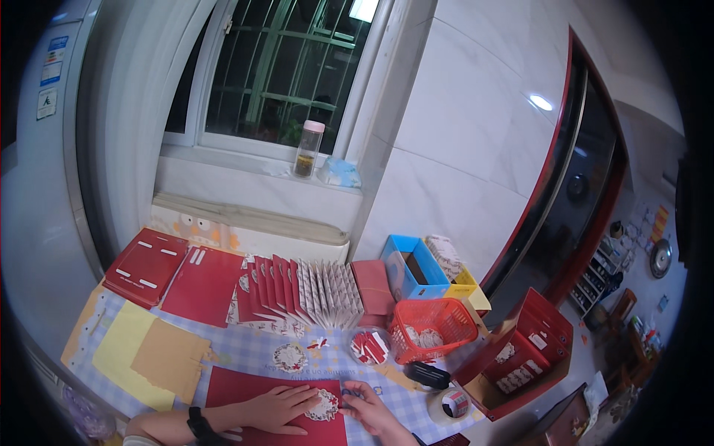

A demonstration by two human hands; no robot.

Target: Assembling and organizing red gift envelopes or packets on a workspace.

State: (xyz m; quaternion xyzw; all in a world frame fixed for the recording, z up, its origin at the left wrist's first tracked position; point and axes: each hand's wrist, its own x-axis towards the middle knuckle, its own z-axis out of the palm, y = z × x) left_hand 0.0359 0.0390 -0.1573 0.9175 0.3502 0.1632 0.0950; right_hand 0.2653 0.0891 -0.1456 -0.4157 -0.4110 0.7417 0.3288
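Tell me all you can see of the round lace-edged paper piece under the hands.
The round paper piece is white with a scalloped, lace-like rim and a red patterned middle. It looks like thin cut paper and lies flat on the red card sheet at the table's near edge. The left hand rests flat beside it, fingertips at its rim; the right hand touches its right side.
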